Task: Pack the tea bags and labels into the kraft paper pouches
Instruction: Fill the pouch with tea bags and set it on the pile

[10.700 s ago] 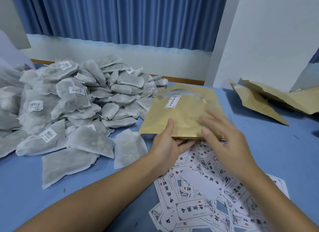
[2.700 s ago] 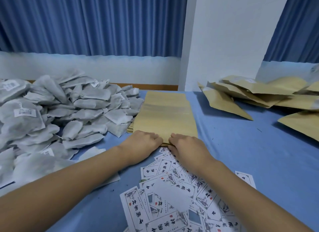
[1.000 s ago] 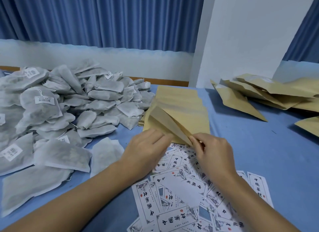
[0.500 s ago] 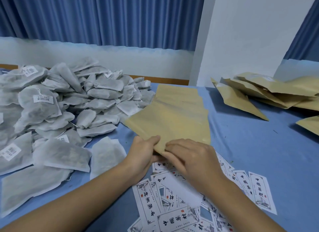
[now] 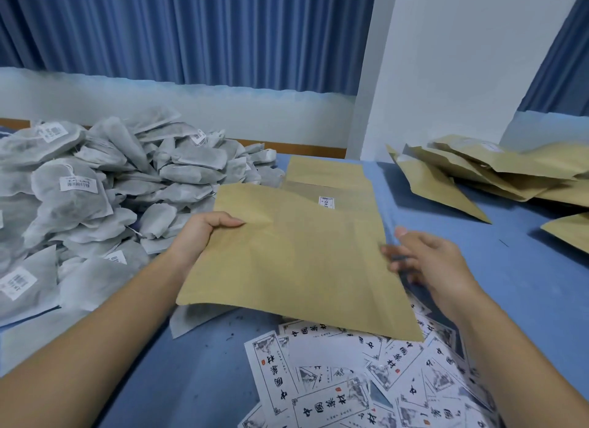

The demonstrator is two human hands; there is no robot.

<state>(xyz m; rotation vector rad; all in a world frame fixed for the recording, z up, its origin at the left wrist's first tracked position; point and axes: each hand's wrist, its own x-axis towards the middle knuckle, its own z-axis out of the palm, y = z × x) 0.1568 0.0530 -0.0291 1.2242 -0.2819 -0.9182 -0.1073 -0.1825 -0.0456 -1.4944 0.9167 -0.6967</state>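
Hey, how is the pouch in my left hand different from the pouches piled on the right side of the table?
The held pouch is lifted off the table, gripped at its edge by the left hand; the piled pouches lie on it, overlapping. The held pouch looks flat; the piled pouches look puffed. The held pouch's visible face is plain; one piled pouch shows a white label. All are brown kraft paper.

A pleated blue curtain (image 5: 191,32) is hung across the back; a white wall band (image 5: 159,105) is seen beneath it; a wooden strip (image 5: 296,147) is run along its foot; a white pillar (image 5: 462,61) is set at right, with more blue curtain (image 5: 567,61) beyond; the table (image 5: 510,284) is covered in blue; everything is evenly lit.
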